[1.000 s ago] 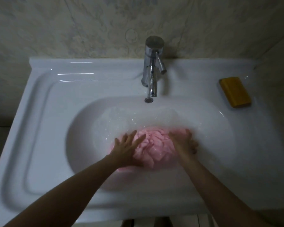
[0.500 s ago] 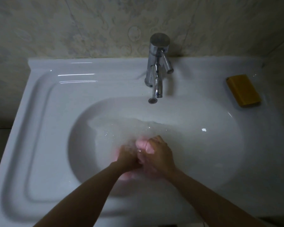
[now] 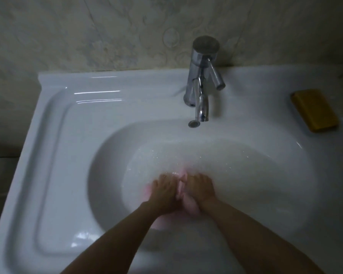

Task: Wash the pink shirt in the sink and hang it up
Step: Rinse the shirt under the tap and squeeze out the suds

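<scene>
Two hands, left hand (image 3: 164,191) and right hand (image 3: 202,189), are pressed, fingers close together, on the pink shirt (image 3: 189,207), bunched and submerged at six o'clock in the sink (image 3: 107,165); gripping cannot be told.

support: white sink (image 3: 53,155), flat ledges round an oval basin | basin: held cloudy water (image 3: 236,165); pink shirt (image 3: 188,206) lay bunched at the near side (mostly under water) | right ledge: yellow soap bar (image 3: 315,110) | back ledge: chrome tap (image 3: 201,86), spout over basin
</scene>
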